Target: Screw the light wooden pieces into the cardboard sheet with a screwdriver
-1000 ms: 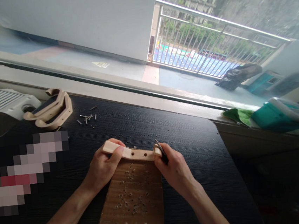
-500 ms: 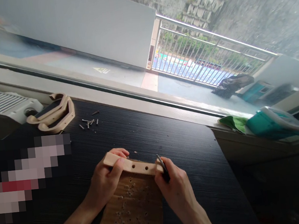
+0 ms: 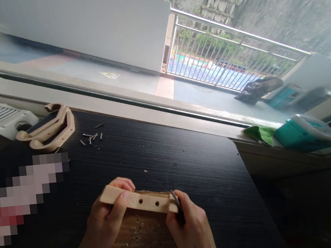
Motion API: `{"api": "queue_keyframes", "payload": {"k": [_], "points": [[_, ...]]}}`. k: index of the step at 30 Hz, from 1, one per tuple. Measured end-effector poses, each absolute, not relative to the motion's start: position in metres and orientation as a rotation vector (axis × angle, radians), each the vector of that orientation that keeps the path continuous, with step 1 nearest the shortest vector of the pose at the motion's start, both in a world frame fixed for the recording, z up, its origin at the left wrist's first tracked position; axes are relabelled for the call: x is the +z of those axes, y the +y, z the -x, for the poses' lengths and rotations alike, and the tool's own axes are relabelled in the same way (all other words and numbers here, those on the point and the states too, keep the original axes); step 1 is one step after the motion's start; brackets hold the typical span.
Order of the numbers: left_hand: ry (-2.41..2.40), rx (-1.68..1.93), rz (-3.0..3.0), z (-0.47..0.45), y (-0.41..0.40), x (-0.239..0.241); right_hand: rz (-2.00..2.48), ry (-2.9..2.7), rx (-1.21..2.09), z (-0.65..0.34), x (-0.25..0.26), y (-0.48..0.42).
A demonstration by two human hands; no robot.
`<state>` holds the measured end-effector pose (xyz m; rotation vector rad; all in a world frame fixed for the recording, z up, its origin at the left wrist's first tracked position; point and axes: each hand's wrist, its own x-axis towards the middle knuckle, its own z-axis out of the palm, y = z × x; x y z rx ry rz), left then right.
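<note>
Both hands grip a pale wooden piece [image 3: 148, 201] with two dark round holes along its face. My left hand [image 3: 111, 213] is closed around its left end, thumb on top and fingers behind. My right hand [image 3: 191, 221] is closed on the right end. In the same hand is a slim grey pointed tool [image 3: 175, 198], its tip up; its kind is hard to make out. Below the wooden piece lies a brown wooden board [image 3: 144, 239], pitted with small holes and light debris. Whether the piece rests on the board I cannot tell.
On the black table [image 3: 218, 181], wooden hook-shaped pieces [image 3: 63, 126] lie at the far left near several loose screws or nails [image 3: 92, 138]. Beside them is a white slatted appliance [image 3: 3, 118]. A green cloth [image 3: 260, 134] and teal container [image 3: 304, 134] sit by the window.
My hands, the wooden piece and the board have moved lower and slightly left in the picture. The view itself has shifted a little. Both grips stay the same.
</note>
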<state>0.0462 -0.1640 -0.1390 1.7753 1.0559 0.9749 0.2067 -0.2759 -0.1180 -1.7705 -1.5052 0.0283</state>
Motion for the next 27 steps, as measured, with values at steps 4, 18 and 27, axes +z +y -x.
{"api": "queue_keyframes", "payload": {"k": [4, 18, 27], "points": [[1.050, 1.037, -1.801, -0.045, -0.169, -0.139, 1.794, -1.533, 0.120, -0.211, -0.118, -0.276], [1.010, 0.987, -1.908, -0.040, -0.168, -0.142, 2.027, -1.561, 0.118, -0.204, -0.110, -0.282], [1.140, 1.039, -1.860, -0.050, -0.166, -0.138, 1.928, -1.449, 0.101, -0.203, -0.130, -0.266]]}}
